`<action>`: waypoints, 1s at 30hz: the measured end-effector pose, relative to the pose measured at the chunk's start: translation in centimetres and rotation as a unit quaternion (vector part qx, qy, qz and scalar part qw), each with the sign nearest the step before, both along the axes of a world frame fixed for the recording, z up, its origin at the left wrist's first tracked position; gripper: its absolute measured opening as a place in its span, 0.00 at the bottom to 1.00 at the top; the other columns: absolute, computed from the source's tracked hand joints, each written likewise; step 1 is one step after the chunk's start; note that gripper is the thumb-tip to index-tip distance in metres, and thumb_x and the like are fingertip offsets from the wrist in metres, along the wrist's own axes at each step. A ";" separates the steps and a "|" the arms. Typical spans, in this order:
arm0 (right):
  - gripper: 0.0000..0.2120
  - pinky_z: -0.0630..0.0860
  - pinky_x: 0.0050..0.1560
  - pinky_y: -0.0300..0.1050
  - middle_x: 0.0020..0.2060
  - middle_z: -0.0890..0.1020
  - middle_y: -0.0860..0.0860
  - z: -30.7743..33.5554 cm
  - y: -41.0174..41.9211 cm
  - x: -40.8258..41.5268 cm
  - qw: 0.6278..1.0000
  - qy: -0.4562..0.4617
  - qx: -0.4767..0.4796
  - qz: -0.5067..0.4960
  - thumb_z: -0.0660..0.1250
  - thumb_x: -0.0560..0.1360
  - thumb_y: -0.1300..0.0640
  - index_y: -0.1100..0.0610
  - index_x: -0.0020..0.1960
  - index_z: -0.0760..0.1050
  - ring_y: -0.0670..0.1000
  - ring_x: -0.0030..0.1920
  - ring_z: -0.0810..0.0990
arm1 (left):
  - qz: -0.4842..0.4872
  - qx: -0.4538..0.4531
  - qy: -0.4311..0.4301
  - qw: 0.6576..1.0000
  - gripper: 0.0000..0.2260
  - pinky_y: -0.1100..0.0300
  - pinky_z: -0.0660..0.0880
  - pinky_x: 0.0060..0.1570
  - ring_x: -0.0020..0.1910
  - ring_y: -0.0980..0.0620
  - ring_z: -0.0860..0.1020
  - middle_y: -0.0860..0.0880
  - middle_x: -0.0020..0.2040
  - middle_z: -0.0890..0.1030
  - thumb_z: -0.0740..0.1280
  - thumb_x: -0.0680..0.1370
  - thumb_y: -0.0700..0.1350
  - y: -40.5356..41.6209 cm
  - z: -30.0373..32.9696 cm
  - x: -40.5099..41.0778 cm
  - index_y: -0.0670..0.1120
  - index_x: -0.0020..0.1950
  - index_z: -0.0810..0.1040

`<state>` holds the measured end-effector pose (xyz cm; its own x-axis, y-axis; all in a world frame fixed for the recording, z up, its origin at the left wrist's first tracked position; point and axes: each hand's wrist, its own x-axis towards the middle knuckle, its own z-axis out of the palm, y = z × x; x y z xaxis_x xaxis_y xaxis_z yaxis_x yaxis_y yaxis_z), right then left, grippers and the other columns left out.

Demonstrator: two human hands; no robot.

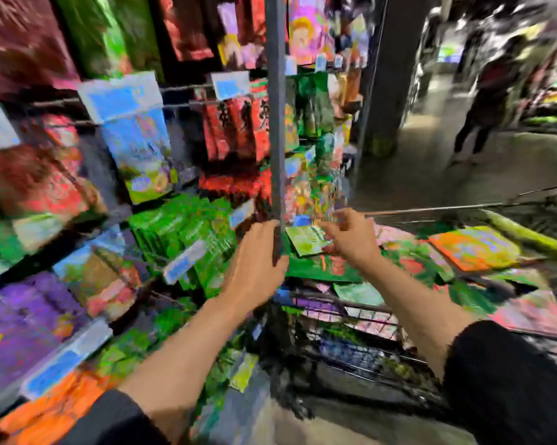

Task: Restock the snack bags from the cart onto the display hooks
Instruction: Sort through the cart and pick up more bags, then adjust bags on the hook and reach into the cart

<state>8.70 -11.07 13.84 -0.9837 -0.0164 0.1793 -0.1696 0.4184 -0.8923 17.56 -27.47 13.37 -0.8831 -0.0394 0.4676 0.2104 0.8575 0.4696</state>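
The picture is badly blurred. My left hand (258, 261) is curled round the grey upright post (275, 123) of the display rack. My right hand (351, 236) reaches over the wire cart (351, 313) and its fingers pinch a light green snack bag (306, 242) on top of the pile. More green, orange and pink bags (473, 248) lie flat in the cart. Bags in red, blue and green hang in rows on the display hooks (187, 88) to the left of the post.
Shelves of purple, orange and green packs (181, 232) fill the lower left. A dark pillar (389, 75) stands behind the rack. A person (489, 101) walks in the aisle at the right, on the bare floor (431, 175).
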 end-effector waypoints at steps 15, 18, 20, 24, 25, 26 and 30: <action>0.18 0.74 0.52 0.50 0.50 0.83 0.60 -16.7 7.9 -18.3 0.967 -0.102 0.221 0.079 0.71 0.74 0.51 0.61 0.57 0.78 0.60 0.52 0.81 | 0.227 0.169 -0.178 0.942 0.25 0.50 0.62 0.68 0.67 0.36 0.67 0.35 0.65 0.69 0.70 0.74 0.39 6.9 -18.5 -17.0 0.34 0.68 0.67; 0.17 0.72 0.52 0.49 0.52 0.82 0.58 -17.5 6.1 -20.5 0.953 -0.062 0.265 0.129 0.70 0.74 0.49 0.59 0.57 0.77 0.60 0.54 0.79 | 0.294 0.168 -0.135 0.931 0.25 0.44 0.68 0.61 0.59 0.31 0.71 0.31 0.59 0.71 0.69 0.72 0.42 6.5 -19.8 -18.2 0.30 0.64 0.69; 0.17 0.69 0.52 0.48 0.53 0.79 0.57 -17.7 5.1 -22.0 0.943 -0.017 0.294 0.155 0.70 0.74 0.50 0.59 0.58 0.76 0.59 0.56 0.75 | 0.326 0.182 -0.117 0.920 0.27 0.44 0.68 0.60 0.57 0.32 0.72 0.31 0.58 0.72 0.71 0.70 0.43 6.5 -20.2 -18.8 0.29 0.63 0.70; 0.13 0.67 0.50 0.51 0.50 0.80 0.56 -17.3 3.2 -24.5 0.905 0.076 0.372 0.194 0.66 0.77 0.49 0.58 0.53 0.79 0.59 0.54 0.71 | 0.384 0.191 -0.109 0.897 0.26 0.48 0.62 0.63 0.60 0.34 0.71 0.33 0.59 0.74 0.74 0.72 0.42 5.6 -20.9 -20.2 0.30 0.64 0.70; 0.11 0.66 0.49 0.50 0.50 0.81 0.56 -17.1 2.5 -25.2 0.902 0.085 0.368 0.208 0.65 0.78 0.51 0.58 0.53 0.79 0.59 0.54 0.72 | 0.394 0.203 -0.106 0.890 0.25 0.47 0.63 0.63 0.60 0.33 0.71 0.33 0.58 0.74 0.73 0.72 0.42 5.2 -21.0 -20.5 0.30 0.63 0.71; 0.09 0.66 0.50 0.49 0.51 0.81 0.56 -16.7 1.9 -25.7 0.900 0.084 0.359 0.231 0.65 0.78 0.55 0.57 0.54 0.80 0.59 0.55 0.72 | 0.403 0.218 -0.103 0.883 0.24 0.46 0.64 0.62 0.60 0.34 0.72 0.33 0.57 0.75 0.73 0.72 0.42 5.0 -21.1 -20.7 0.31 0.62 0.71; 0.27 0.67 0.54 0.47 0.58 0.79 0.55 -16.1 -1.3 -28.6 0.825 0.095 0.389 0.397 0.72 0.64 0.67 0.56 0.62 0.78 0.60 0.59 0.72 | 0.426 0.215 -0.108 0.872 0.16 0.49 0.68 0.50 0.52 0.39 0.75 0.39 0.49 0.78 0.74 0.72 0.46 5.0 -21.1 -21.1 0.38 0.53 0.76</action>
